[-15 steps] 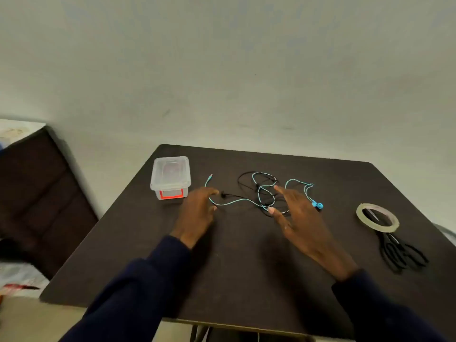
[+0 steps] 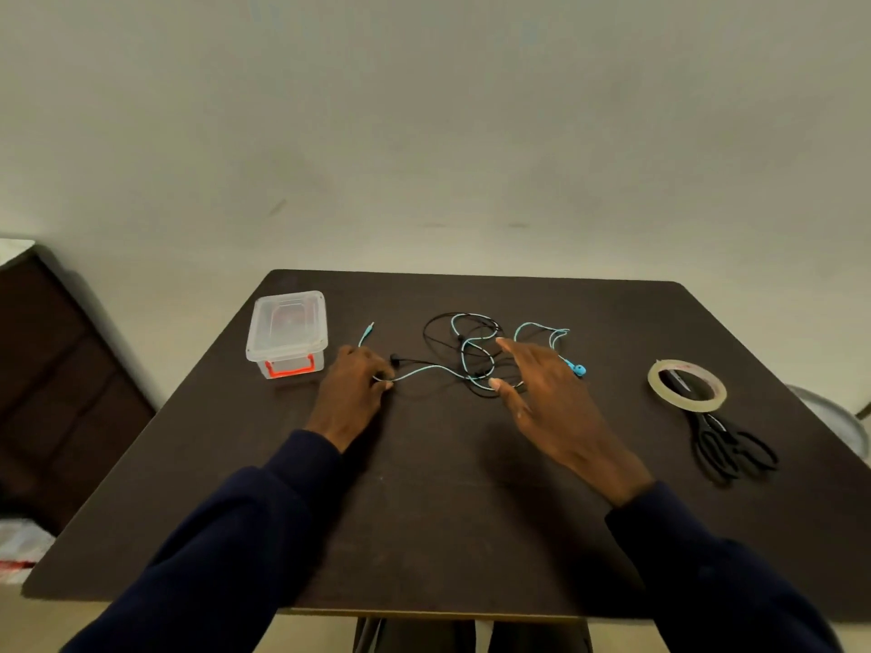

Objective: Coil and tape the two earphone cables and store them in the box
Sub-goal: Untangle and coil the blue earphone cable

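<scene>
The worktop (image 2: 447, 511) carries everything needed for the task. The storage box (image 2: 286, 332) stands at the far left with its lid on and its orange latch facing the person. It must be opened before stowing, and a one-handed attempt may push the light box along the surface.

The left hand (image 2: 353, 393) lies just right of the box, its fingers curled onto the turquoise cable (image 2: 424, 368) near the plug end. The right hand (image 2: 551, 398) is spread, fingers apart and gripping nothing, over the tangle at the centre. Whether it touches the wires cannot be determined.

The scissors (image 2: 726, 445) and the tape roll (image 2: 660, 386) lie at the far right, well apart from the cables. The scissor tips sit inside the roll, so lifting one may drag the other.

Primary hazard: the black cable (image 2: 425, 333) is interlaced with the turquoise cable in several crossing loops. Pulling from the left end is likely to tighten those crossings into a knot.

Secondary hazard: the blue earbud (image 2: 579, 369), just beyond the right hand, may snag in a loop and strain its thin lead.
</scene>
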The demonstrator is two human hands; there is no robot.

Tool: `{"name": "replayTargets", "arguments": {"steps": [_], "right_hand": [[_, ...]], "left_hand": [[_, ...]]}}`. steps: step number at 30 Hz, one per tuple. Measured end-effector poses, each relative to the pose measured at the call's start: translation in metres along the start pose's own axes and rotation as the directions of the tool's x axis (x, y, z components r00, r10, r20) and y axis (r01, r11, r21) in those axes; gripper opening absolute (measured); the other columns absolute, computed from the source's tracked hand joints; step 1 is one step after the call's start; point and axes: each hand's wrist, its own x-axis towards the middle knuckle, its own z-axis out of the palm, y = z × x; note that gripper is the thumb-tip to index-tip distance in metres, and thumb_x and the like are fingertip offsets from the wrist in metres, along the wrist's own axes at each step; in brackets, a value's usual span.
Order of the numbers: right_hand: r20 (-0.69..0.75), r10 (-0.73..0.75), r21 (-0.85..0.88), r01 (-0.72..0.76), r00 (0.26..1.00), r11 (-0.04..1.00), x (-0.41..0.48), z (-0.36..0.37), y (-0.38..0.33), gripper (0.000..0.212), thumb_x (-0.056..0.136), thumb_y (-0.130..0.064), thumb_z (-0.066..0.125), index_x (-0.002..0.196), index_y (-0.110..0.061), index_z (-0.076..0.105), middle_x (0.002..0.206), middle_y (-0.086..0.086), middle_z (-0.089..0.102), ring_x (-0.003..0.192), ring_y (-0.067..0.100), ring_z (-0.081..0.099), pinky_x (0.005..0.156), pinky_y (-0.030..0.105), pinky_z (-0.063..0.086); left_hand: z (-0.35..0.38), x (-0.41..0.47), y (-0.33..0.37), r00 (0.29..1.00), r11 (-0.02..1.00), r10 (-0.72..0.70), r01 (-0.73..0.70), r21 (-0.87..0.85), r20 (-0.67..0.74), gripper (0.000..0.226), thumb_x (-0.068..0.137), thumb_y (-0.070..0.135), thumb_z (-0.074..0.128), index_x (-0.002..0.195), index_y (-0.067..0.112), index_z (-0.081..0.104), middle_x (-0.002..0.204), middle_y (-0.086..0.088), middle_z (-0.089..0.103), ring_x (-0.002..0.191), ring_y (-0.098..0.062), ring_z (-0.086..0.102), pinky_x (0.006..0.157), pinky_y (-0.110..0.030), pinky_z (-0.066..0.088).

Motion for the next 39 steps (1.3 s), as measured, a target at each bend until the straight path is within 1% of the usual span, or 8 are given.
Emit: {"name": "replayTargets", "arguments": {"steps": [4, 13, 16, 20, 23, 30, 34, 39], "right_hand": [[0.027, -0.010, -0.011, 0.010, 1.000, 1.000, 0.002, 0.001, 0.004, 0.053, 0.098, -0.034, 0.057, 0.146, -0.015, 0.043, 0.140, 0.005, 0.055, 0.130, 0.024, 0.048, 0.101, 0.040, 0.045], [0.043, -0.116, 0.156, 0.108, 0.992, 0.982, 0.013, 0.015, -0.015, 0.062, 0.091, -0.020, 0.068, 0.147, -0.018, 0.041, 0.142, 0.004, 0.050, 0.133, 0.019, 0.043, 0.108, 0.027, 0.036], [0.057, -0.185, 0.182, 0.172, 0.981, 0.968, 0.017, 0.021, -0.019, 0.063, 0.089, -0.018, 0.072, 0.146, -0.019, 0.044, 0.143, 0.004, 0.050, 0.134, 0.019, 0.043, 0.109, 0.030, 0.039], [-0.004, -0.222, 0.225, 0.217, 0.975, 0.950, 0.023, 0.019, -0.024, 0.030, 0.092, -0.020, 0.068, 0.119, -0.008, 0.066, 0.110, 0.008, 0.068, 0.102, 0.022, 0.062, 0.086, 0.038, 0.051], [-0.019, -0.225, 0.267, 0.221, 0.974, 0.938, 0.025, 0.007, -0.030, 0.016, 0.095, -0.020, 0.064, 0.095, -0.006, 0.071, 0.083, 0.003, 0.066, 0.073, 0.015, 0.058, 0.067, 0.035, 0.048], [-0.056, -0.183, 0.209, 0.190, 0.982, 0.959, 0.037, -0.013, -0.030, 0.015, 0.098, -0.022, 0.058, 0.094, -0.016, 0.072, 0.085, -0.006, 0.070, 0.075, 0.009, 0.063, 0.069, 0.037, 0.053], [-0.150, -0.145, 0.189, 0.173, 0.978, 0.967, 0.046, -0.021, -0.030, 0.013, 0.095, -0.018, 0.065, 0.101, -0.015, 0.075, 0.091, -0.005, 0.075, 0.075, 0.005, 0.063, 0.069, 0.029, 0.053], [-0.250, -0.070, 0.210, 0.124, 0.966, 0.970, 0.049, -0.034, -0.025, 0.013, 0.094, -0.018, 0.065, 0.096, -0.015, 0.077, 0.082, -0.006, 0.074, 0.068, 0.009, 0.064, 0.064, 0.030, 0.051]], "left_hand": [[0.002, 0.001, 0.012, 1.000, 1.000, -0.010, 0.010, -0.002, 0.016, 0.004, 0.088, 0.020, 0.072, 0.089, 0.024, 0.072, 0.107, 0.004, 0.066, 0.108, -0.014, 0.052, 0.092, -0.035, 0.049], [-0.013, -0.016, 0.049, 0.977, 0.972, 0.206, -0.211, -0.106, -0.054, 0.009, 0.095, 0.029, 0.061, 0.100, 0.024, 0.067, 0.099, 0.008, 0.067, 0.092, -0.008, 0.061, 0.085, -0.038, 0.054], [-0.028, -0.018, 0.068, 0.971, 0.945, 0.213, -0.232, -0.231, -0.106, 0.010, 0.095, 0.022, 0.064, 0.099, 0.016, 0.071, 0.094, 0.005, 0.070, 0.086, -0.007, 0.064, 0.080, -0.029, 0.056], [-0.043, -0.022, 0.080, 0.996, 0.858, 0.072, -0.092, -0.505, -0.060, 0.011, 0.094, 0.016, 0.066, 0.099, 0.010, 0.074, 0.086, -0.001, 0.074, 0.075, -0.011, 0.071, 0.072, -0.022, 0.057], [-0.046, -0.023, 0.075, 0.999, 0.749, -0.004, 0.032, -0.662, 0.044, 0.014, 0.094, 0.013, 0.065, 0.101, 0.004, 0.073, 0.084, -0.009, 0.073, 0.067, -0.018, 0.071, 0.065, -0.021, 0.056], [-0.044, -0.031, 0.064, 0.960, 0.684, 0.015, 0.194, -0.703, 0.279, 0.029, 0.101, 0.022, 0.054, 0.097, 0.002, 0.073, 0.071, -0.009, 0.055, 0.057, -0.022, 0.057, 0.064, -0.033, 0.052], [-0.052, -0.035, 0.061, 0.886, 0.462, 0.085, 0.370, -0.806, 0.455, 0.026, 0.104, 0.023, 0.047, 0.095, 0.006, 0.063, 0.075, -0.007, 0.055, 0.060, -0.018, 0.056, 0.077, -0.040, 0.056], [-0.069, -0.030, 0.055, 0.849, 0.186, 0.127, 0.487, -0.853, 0.512, 0.021, 0.104, 0.022, 0.044, 0.098, 0.011, 0.060, 0.077, -0.006, 0.059, 0.056, -0.013, 0.057, 0.068, -0.033, 0.059]]}}
